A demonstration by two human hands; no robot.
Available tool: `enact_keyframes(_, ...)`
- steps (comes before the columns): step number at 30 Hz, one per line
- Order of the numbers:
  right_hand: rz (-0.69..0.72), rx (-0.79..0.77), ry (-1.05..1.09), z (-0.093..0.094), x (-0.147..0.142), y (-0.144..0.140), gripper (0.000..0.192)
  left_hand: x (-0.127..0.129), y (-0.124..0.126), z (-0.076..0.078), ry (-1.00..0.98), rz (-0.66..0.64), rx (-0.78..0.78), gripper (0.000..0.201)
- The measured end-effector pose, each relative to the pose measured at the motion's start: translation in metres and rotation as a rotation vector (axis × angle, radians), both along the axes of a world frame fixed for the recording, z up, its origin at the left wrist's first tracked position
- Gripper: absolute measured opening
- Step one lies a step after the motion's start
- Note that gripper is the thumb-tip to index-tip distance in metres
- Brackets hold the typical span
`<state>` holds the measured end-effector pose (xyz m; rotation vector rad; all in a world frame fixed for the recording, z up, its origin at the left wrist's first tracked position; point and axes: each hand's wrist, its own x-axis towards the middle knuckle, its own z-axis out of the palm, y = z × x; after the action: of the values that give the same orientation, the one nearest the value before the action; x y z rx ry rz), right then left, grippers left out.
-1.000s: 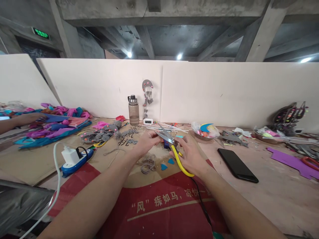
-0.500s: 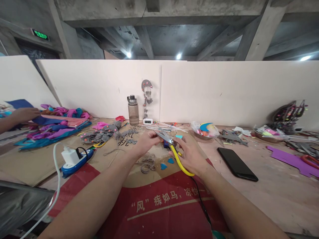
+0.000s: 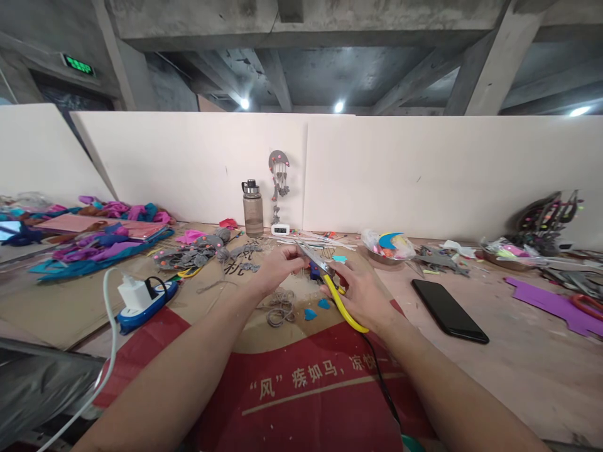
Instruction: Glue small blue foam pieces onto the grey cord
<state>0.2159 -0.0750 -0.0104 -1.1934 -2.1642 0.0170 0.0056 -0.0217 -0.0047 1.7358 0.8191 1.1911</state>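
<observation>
In the head view my right hand [image 3: 358,289] is closed on a pair of scissors with yellow handles [image 3: 347,309]. Their metal blades point up and to the left, reaching my left hand [image 3: 281,269]. The fingers of that left hand are pinched together beside the blade tips; whatever lies between them is too small to make out. Below the hands, two small blue felt pieces [image 3: 309,314] lie on the cardboard, beside a loose coil of grey cord [image 3: 281,309]. A dark blue item [image 3: 315,272] is partly hidden behind the scissors.
A black phone [image 3: 450,311] lies to the right, near purple felt [image 3: 556,306]. Behind stand a water bottle [image 3: 253,212], a small white clock [image 3: 280,230] and a bowl of scraps [image 3: 387,256]. At left are a blue power strip [image 3: 147,312] and a felt pile [image 3: 94,248].
Another person's hand at the far left, holding blue felt, has gone out of view. My hands and the scissors stay in nearly the same place.
</observation>
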Motion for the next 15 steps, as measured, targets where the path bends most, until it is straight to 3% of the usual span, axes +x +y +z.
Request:
enact_keyframes(4, -0.077, -0.009, 0.052, 0.000, 0.006, 0.007, 0.034, -0.001, 0.003, -0.002, 0.018, 0.021, -0.028, 0.019)
enact_keyframes(9, -0.551, -0.173, -0.066, -0.016, 0.039, 0.034, 0.027, -0.001, 0.007, -0.007, 0.099, 0.060, -0.097, 0.025)
enact_keyframes(15, -0.605, -0.167, -0.224, -0.035, 0.060, 0.047, 0.029, 0.002, 0.007, -0.014, 0.206, -0.008, -0.096, 0.021)
